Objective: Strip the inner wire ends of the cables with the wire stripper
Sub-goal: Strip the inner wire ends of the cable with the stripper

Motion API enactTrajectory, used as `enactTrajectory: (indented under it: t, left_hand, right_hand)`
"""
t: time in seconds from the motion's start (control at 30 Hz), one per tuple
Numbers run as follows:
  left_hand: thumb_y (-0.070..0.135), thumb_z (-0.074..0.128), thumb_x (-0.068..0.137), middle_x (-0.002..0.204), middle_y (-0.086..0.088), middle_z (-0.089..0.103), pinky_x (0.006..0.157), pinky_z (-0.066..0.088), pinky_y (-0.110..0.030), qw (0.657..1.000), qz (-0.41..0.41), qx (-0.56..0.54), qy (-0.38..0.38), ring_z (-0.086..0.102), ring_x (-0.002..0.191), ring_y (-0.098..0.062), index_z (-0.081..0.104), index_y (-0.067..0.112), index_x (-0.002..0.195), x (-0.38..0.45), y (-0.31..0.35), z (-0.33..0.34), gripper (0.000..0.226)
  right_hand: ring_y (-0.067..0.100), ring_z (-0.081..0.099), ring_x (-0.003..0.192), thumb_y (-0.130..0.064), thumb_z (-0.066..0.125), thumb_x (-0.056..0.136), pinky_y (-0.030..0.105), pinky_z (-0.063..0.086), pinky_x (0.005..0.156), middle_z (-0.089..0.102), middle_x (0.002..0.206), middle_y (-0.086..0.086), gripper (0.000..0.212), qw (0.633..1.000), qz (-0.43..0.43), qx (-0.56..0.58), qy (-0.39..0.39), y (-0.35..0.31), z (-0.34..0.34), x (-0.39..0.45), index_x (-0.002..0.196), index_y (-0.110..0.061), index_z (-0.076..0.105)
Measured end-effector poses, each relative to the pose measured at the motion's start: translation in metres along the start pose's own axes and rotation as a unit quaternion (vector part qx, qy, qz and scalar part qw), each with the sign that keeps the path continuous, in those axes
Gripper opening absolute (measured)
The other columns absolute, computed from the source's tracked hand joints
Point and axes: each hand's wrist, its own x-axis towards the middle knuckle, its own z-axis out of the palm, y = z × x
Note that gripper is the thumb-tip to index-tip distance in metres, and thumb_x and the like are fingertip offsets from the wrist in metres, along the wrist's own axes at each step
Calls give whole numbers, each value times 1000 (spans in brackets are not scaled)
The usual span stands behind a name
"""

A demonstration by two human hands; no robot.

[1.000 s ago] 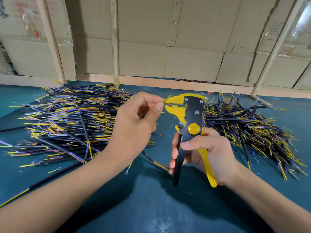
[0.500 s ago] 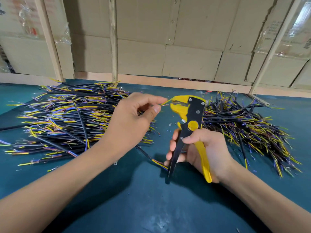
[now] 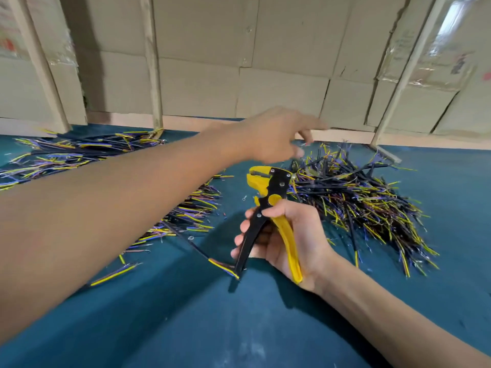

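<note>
My right hand (image 3: 300, 243) grips the handles of the yellow and black wire stripper (image 3: 276, 187), held upright over the teal table with its jaws empty. My left hand (image 3: 273, 136), blurred, reaches across to the right above the far edge of the right pile of cables (image 3: 358, 200); its fingers are spread and I see nothing in them. A second pile of black cables with yellow and purple inner wires (image 3: 79, 152) lies on the left, partly hidden by my left forearm. One loose cable (image 3: 202, 253) lies by the stripper's black handle.
The teal table top (image 3: 212, 328) stretches toward me. A wall of cardboard boxes (image 3: 239, 75) with wooden posts (image 3: 154, 75) closes off the far edge. Small bits of stripped insulation lie scattered between the piles.
My left hand has left the stripper's jaws and swung right over the right pile, no longer pinching a wire. The stripper has dropped slightly and its jaws are empty.
</note>
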Motion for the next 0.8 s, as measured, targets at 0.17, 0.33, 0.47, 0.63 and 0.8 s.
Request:
enactTrajectory:
  t: [0.17, 0.33, 0.47, 0.63, 0.8]
  left_hand:
    - [7, 55, 100, 131, 3, 61, 96, 39, -19, 992, -116, -41, -15, 57, 118, -17, 44, 20, 147, -88, -32, 13, 50]
    - [44, 69, 91, 111, 27, 59, 100, 32, -30, 982, -102, 3, -159, 45, 113, 3, 55, 43, 126, -185, -39, 22, 37]
    - [36, 55, 100, 95, 16, 65, 91, 40, -44, 989, 86, 122, 23, 59, 102, -18, 73, 29, 99, -198, -24, 39, 20]
    - [7, 54, 100, 97, -5, 66, 74, 51, -38, 972, 64, -25, 226, 64, 82, -21, 69, 7, 115, -196, -10, 50, 21]
    - [11, 56, 98, 100, -12, 66, 49, 58, -42, 843, -18, -485, 232, 69, 65, -33, 63, 8, 118, -199, 12, 48, 21]
  right_hand:
    - [35, 65, 69, -18, 51, 74, 48, 61, 68, 61, 79, 17, 24, 998, -37, 44, 30, -1, -1, -1, 85, -1, 65]
    - [34, 68, 69, -17, 42, 89, 48, 62, 69, 63, 80, 16, 27, 993, -86, 59, 55, -6, -4, -2, 88, -3, 64]
    - [35, 67, 72, -16, 40, 89, 48, 61, 71, 63, 81, 16, 27, 990, -124, 36, 59, -8, -6, -3, 88, -2, 63]
    - [34, 68, 74, -15, 44, 89, 45, 61, 73, 66, 85, 15, 22, 987, -149, 23, 58, -17, -8, -7, 91, -4, 63]
    - [31, 68, 74, -5, 58, 80, 45, 61, 71, 73, 100, 16, 18, 984, -171, -55, -3, -20, -3, -13, 96, -8, 64]
